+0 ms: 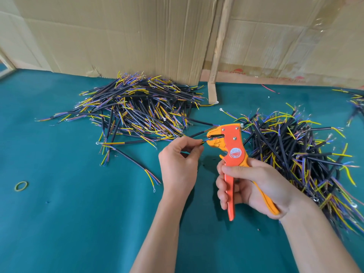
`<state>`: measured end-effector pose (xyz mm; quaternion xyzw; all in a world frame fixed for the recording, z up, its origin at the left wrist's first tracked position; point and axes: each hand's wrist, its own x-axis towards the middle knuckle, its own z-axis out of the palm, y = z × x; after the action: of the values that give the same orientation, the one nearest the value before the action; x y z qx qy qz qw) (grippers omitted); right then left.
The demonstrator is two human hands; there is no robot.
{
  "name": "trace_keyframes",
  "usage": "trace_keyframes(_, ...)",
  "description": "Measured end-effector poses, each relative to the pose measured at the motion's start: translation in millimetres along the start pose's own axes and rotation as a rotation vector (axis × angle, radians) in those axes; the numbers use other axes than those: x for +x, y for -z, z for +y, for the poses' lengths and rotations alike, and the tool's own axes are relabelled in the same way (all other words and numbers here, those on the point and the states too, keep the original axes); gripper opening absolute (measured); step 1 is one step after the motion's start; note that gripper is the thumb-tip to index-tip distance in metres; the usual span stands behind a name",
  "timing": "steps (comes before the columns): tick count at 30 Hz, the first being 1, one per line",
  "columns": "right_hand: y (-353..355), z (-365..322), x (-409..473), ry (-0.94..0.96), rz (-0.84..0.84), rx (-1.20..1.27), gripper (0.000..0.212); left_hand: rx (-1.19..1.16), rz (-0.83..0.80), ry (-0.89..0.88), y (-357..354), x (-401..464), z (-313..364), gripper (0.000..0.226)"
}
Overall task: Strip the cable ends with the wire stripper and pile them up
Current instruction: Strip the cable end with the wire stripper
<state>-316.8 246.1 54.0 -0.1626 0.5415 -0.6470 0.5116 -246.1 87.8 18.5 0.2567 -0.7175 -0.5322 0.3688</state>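
My right hand (254,186) grips the handles of an orange and yellow wire stripper (232,146), held upright with its jaws pointing left. My left hand (180,162) pinches a short black cable (197,134) between thumb and fingers. The cable's coloured inner wires sit in the stripper's jaws. One large pile of black cables (136,109) with yellow, blue and brown ends lies at the back left. A second pile of cables (299,154) lies to the right, just behind the stripper.
The table is covered in teal cloth (69,213). Cardboard sheets (137,36) and a wooden batten (216,56) stand along the back. A yellow-green rubber band (21,186) lies at the left. More cables (356,103) lie at the far right edge.
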Motion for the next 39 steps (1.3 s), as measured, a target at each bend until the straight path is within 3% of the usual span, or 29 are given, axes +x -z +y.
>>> trace_keyframes(15, 0.5, 2.7, 1.4, 0.019, 0.064, -0.085, 0.029, 0.048, 0.042, -0.097, -1.3, -2.8, 0.9, 0.021)
trace_keyframes(24, -7.6, 8.8, 9.3, 0.057, 0.192, -0.040, 0.039, 0.034, 0.058, -0.063, -0.8, -2.1, -0.1, 0.021)
trace_keyframes(31, -12.8, 10.5, 11.0, 0.078, 0.151, 0.024, 0.043, -0.026, 0.081, -0.040, -1.5, -1.2, 2.8, 0.018)
trace_keyframes(35, -8.6, 6.5, 8.1, 0.104, 0.046, 0.116, 0.023, -0.068, 0.107, 0.016, 0.5, -0.4, 1.4, 0.013)
trace_keyframes(39, 2.8, 1.8, 1.7, 0.086, 0.002, 0.063, 0.051, -0.075, 0.110, 0.035, 0.8, 0.2, 1.5, 0.015)
